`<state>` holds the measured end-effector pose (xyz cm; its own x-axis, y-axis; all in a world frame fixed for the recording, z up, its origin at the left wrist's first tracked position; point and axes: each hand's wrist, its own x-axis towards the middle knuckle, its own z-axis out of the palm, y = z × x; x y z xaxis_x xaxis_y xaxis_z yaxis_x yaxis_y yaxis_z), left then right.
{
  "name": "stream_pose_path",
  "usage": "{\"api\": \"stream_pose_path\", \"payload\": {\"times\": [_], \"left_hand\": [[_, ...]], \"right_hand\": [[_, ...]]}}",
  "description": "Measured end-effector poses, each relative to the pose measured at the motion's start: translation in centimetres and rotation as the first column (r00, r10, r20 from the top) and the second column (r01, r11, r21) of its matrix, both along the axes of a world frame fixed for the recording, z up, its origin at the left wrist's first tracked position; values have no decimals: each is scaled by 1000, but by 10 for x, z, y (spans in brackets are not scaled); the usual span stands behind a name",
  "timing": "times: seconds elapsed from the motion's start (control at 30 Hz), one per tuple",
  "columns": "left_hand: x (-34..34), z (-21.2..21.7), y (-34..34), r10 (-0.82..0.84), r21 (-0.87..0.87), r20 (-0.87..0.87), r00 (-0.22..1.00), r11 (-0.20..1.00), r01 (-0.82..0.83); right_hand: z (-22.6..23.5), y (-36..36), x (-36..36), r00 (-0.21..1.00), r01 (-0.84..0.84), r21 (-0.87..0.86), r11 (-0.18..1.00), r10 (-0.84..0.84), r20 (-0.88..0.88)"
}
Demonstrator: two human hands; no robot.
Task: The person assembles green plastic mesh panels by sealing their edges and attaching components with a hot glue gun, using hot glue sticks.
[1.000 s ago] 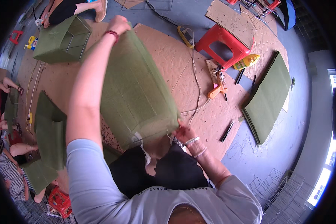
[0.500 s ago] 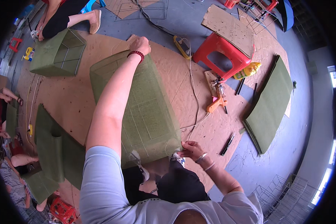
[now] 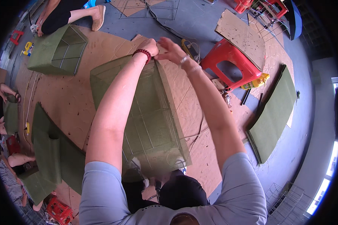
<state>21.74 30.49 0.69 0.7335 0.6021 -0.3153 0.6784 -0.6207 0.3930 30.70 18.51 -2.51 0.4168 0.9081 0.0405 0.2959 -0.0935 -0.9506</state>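
A box-shaped wire frame covered with green mesh fabric (image 3: pixel 150 123) stands before me, its near end by my knees. My left hand (image 3: pixel 151 46) is closed at the far right corner, pinching the fabric's edge over the wire. Close beside it on the right, my right hand (image 3: pixel 171 51) has its fingers apart and slightly blurred, with nothing visible in them. Along the frame's right side a strip of fabric sticks out loose. My right forearm covers most of an orange-handled glue gun, leaving only a bit of it in sight.
To the right stand a red stool (image 3: pixel 233 63) topped with cardboard (image 3: pixel 242 35) and a stack of green sheets (image 3: pixel 276 116). More green fabric (image 3: pixel 58 150) lies left. A co-worker kneels by another green box (image 3: pixel 58 50). Cables cross the cardboard floor (image 3: pixel 75 97); wire frames (image 3: pixel 289 198) sit lower right.
My right hand has left the near right corner and moved forward beside my left hand. The left hand keeps its hold at the far corner. The fabric's right edge now hangs outward.
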Motion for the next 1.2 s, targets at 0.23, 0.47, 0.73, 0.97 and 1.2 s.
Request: {"api": "stream_pose_path", "payload": {"times": [0.23,0.47,0.73,0.97,1.2], "left_hand": [[1,8,-6,-39,107,33,999,994,35],[-192,82,-55,123,-432,622,773,877,208],[-470,44,-242,493,-912,-387,779,-82,-402],[-484,5,-259,673,-875,-483,560,-380,-299],[-479,12,-99,862,-995,-88,498,-54,-82]], "right_hand": [[-7,17,4,882,-409,49,911,408,-235],[-15,17,21,955,-295,-372,880,274,-110],[-8,21,13,951,-309,-377,873,294,-99],[-16,-1,15,963,-201,-234,951,148,-227],[29,-103,29,911,166,-196,966,-226,-346]]}}
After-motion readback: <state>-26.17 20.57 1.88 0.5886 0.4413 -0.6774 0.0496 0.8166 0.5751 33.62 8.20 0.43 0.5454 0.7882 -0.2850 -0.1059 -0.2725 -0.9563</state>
